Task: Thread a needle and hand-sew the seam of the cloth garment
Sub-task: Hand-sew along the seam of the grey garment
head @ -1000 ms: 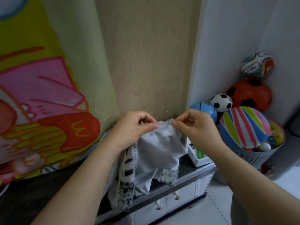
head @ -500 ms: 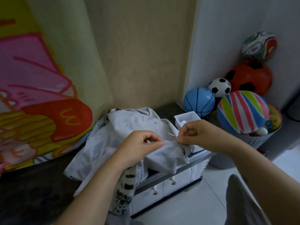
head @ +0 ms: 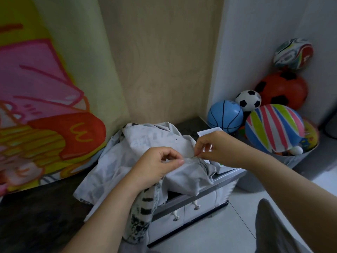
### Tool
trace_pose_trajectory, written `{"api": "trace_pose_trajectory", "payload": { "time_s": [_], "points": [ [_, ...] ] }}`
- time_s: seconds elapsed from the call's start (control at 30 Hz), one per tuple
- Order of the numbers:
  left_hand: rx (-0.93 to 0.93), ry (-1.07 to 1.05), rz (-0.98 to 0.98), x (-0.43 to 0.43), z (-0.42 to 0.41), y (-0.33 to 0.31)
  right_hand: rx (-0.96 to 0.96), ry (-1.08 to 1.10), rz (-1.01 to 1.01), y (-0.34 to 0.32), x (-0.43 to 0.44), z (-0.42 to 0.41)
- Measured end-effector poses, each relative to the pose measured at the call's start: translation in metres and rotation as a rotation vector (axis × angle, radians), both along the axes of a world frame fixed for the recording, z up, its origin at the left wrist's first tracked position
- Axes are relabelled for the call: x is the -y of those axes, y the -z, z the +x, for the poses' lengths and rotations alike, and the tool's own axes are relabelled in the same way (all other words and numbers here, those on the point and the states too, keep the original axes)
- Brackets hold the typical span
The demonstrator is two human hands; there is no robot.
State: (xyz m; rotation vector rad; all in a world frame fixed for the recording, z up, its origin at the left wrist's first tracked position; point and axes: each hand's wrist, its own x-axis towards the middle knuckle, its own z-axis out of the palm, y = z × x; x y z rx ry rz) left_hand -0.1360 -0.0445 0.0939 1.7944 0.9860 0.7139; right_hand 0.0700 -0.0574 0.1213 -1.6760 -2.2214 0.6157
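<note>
My left hand (head: 155, 167) pinches a fold of the grey garment (head: 145, 141) between thumb and forefinger, with the other fingers curled in behind. My right hand (head: 218, 148) is just to the right of that fold. Its thumb and forefinger are pressed together on the puckered seam edge of the garment. Whether a needle sits in that pinch I cannot tell; it would be too fine to see.

The garment lies heaped on the dark worktop (head: 36, 207), with its near part lifted between my hands. A black-and-white patterned end of it hangs down over the front edge, beside the white drawers (head: 206, 201). Just behind the garment, partly hidden by my right hand, stands a small white box (head: 209, 132). Further right of the garment a basket (head: 299, 158) holds balls: a blue one (head: 225, 116), a small black-and-white one (head: 248, 100) and a striped one (head: 273, 126). To the left of the garment hangs a bright printed cloth (head: 45, 99).
</note>
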Motion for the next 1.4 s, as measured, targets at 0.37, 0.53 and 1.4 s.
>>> {"api": "trace_pose_trajectory", "payload": {
  "time_s": [0.37,0.53,1.4],
  "points": [
    [0.002,-0.011,-0.022,-0.002,-0.001,0.002,-0.011,-0.006,-0.004,0.003,-0.002,0.000],
    [-0.005,-0.013,-0.014,-0.004,0.000,0.002,-0.024,-0.005,-0.005,0.003,-0.003,0.000],
    [0.161,-0.106,-0.084,-0.005,0.006,0.005,-0.528,0.054,-0.126,0.003,0.017,-0.016]
  ]
}}
